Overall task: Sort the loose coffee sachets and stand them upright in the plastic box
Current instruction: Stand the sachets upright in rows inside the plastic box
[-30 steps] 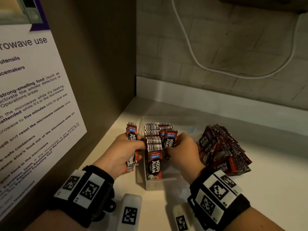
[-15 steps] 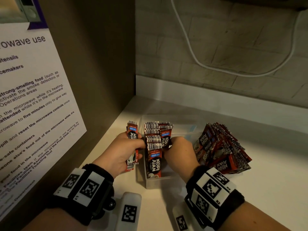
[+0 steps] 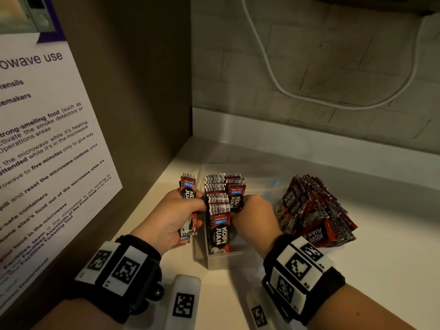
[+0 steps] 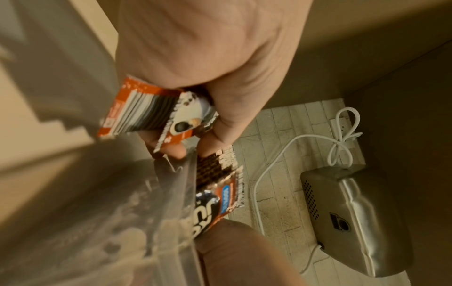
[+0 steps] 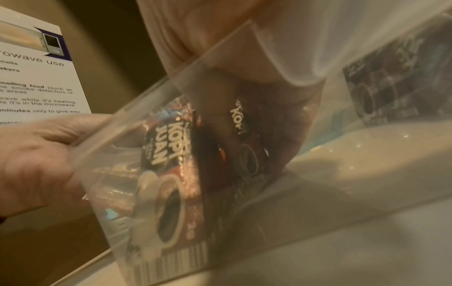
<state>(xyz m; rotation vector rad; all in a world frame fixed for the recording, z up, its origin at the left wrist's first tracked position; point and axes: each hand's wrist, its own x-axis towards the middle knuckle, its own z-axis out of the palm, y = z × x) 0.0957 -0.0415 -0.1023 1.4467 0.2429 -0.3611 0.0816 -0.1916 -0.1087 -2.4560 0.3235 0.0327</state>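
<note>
A clear plastic box [image 3: 215, 259] stands on the white counter with a row of red Kopi Juan sachets [image 3: 217, 203] upright along its left side. My left hand [image 3: 173, 215] grips a small stack of sachets [image 3: 188, 206] just outside the box's left wall; the same stack [image 4: 146, 116] shows in the left wrist view. My right hand [image 3: 252, 215] reaches into the box and holds a few sachets [image 3: 235, 198] upright beside the row. Through the box wall [image 5: 220, 48] the right wrist view shows the fingers [image 5: 220, 120] round a sachet [image 5: 247, 147].
A fanned pile of loose sachets [image 3: 312, 213] lies on the counter right of the box. A brown cabinet side with a microwave notice [image 3: 42, 148] closes the left. A white cable [image 3: 273, 75] hangs on the brick wall behind. A metal appliance [image 4: 354, 222] hangs above.
My right hand has pushed its sachets deeper into the box, against the standing row. The left hand has kept its stack beside the box.
</note>
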